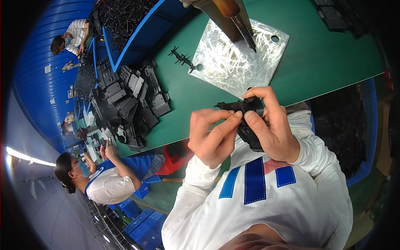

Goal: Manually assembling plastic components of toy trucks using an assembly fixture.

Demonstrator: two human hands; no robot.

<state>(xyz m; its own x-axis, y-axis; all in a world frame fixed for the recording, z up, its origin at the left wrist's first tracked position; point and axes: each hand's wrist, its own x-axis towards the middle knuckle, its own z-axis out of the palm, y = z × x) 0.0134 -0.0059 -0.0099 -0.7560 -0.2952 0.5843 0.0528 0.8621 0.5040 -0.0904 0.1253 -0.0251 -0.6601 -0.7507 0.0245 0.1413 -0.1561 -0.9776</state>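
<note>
Close to my chest, in front of the table's near edge, both hands are on one black plastic part. My right hand wraps its upper end, with thumb and forefinger on either side. The thumb and fingertips of my left hand pinch at its left side, where a narrow black piece sticks out to the left. Whether that piece is separate or belongs to the part cannot be made out. Beyond my hands lies a scratched metal plate, with a rod-like tool tip pointing down over it.
A heap of flat black parts covers the left of the green table. One thin branched black piece lies by the plate. Blue bins of small black parts stand behind. A blue container is at the right. Two masked co-workers are leftward.
</note>
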